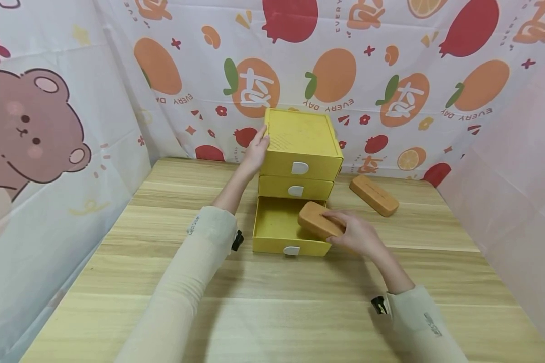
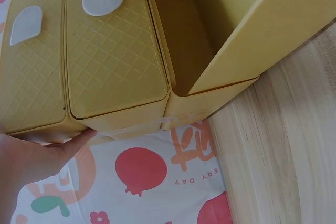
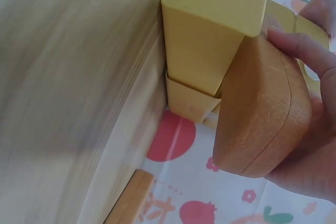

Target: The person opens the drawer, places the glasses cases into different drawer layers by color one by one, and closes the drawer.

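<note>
A small yellow drawer box with white tab handles has its bottom drawer pulled out; the two drawers above are closed. My left hand rests against the upper left side of the box, its fingers along the edge in the left wrist view. In my right hand I grip an orange-brown oblong case, tilted over the right part of the open drawer. The right wrist view shows a seam along the case, with thumb and fingers on opposite sides.
Another orange-brown case with faint lettering lies on the wooden table, right of the drawer box. Behind stands a white fruit-print cloth; a bear-print cloth hangs at the left.
</note>
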Demonstrator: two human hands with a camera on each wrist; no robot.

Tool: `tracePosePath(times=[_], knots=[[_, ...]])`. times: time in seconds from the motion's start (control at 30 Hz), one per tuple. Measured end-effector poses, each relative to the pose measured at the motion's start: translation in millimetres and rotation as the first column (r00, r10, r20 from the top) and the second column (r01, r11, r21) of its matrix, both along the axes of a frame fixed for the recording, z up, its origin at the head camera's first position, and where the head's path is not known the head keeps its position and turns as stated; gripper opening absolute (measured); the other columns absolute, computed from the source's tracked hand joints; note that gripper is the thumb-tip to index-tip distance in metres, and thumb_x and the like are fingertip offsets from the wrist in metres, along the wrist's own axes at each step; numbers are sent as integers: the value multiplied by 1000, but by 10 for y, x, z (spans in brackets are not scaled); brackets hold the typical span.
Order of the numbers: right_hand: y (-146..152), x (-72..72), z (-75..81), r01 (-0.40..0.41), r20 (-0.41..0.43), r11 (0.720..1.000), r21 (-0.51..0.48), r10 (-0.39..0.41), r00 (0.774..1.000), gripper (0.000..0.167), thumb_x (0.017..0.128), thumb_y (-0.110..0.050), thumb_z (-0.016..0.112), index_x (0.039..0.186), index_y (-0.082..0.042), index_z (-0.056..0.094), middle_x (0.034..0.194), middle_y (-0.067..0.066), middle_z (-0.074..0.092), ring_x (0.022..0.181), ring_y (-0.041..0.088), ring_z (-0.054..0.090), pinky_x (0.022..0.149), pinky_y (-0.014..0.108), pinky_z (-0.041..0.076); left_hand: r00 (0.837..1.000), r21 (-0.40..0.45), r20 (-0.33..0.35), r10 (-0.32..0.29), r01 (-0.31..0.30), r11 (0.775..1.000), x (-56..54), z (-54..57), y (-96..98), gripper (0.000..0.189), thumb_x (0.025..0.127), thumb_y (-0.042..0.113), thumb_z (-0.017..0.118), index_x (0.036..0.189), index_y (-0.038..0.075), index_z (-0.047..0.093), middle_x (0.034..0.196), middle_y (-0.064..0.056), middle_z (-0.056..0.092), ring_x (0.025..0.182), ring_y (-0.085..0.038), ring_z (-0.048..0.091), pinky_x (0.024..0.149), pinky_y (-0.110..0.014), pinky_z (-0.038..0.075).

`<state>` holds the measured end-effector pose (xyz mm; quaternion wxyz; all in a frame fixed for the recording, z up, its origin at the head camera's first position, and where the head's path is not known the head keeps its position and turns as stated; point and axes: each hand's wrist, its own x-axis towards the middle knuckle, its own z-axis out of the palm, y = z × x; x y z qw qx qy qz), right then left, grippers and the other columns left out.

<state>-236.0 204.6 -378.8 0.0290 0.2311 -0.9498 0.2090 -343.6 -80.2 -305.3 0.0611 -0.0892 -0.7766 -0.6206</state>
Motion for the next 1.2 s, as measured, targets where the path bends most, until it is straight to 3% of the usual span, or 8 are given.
tracePosePath(times=[0.3, 0.5, 0.7, 0.9, 1.2], knots=[[-137, -125, 21, -110, -9, 992, 53, 111, 994, 59, 69, -27, 78, 125, -27, 58, 126, 9, 52, 115, 30, 47, 85, 49, 42, 1000, 7, 5, 6, -6, 1000, -5, 5, 2, 50, 101, 25, 28, 147, 10, 16, 151, -4, 15, 135, -17, 14, 108, -30, 13], [-250, -238, 48, -234, 10, 970, 67, 234, 972, 59, 70, -26, 77, 126, -26, 57, 124, 4, 53, 113, 25, 47, 86, 44, 42, 1000, 5, 1, 5, -5, 1000, -12, 11, 0, 50, 101, 24, 28, 147, 10, 16, 151, -4, 14, 135, -17, 14, 108, -29, 13], [-351, -329, 51, -289, 39, 955, 63, 287, 957, 59, 72, -27, 76, 127, -26, 56, 126, 5, 52, 114, 24, 47, 89, 42, 41, 1000, 8, 3, -1, 1, 1000, -19, 4, 1, 50, 101, 24, 28, 147, 10, 16, 151, -4, 14, 135, -17, 14, 108, -29, 13], [-408, -423, -16, -369, 66, 929, 20, 367, 928, 58, 73, -28, 76, 127, -28, 55, 126, -2, 51, 115, 19, 45, 91, 38, 39, 1000, 6, 2, -5, 5, 1000, -13, 5, -2, 50, 101, 25, 28, 148, 10, 15, 151, -3, 14, 135, -16, 14, 108, -29, 13], [-495, -511, -62, -386, 59, 921, 49, 384, 922, 58, 73, -27, 77, 127, -25, 56, 128, 3, 50, 116, 23, 44, 95, 41, 36, 1000, 1, 5, 5, -5, 1000, -10, 1, 0, 50, 101, 25, 28, 148, 11, 16, 151, -3, 15, 135, -16, 14, 108, -30, 14]])
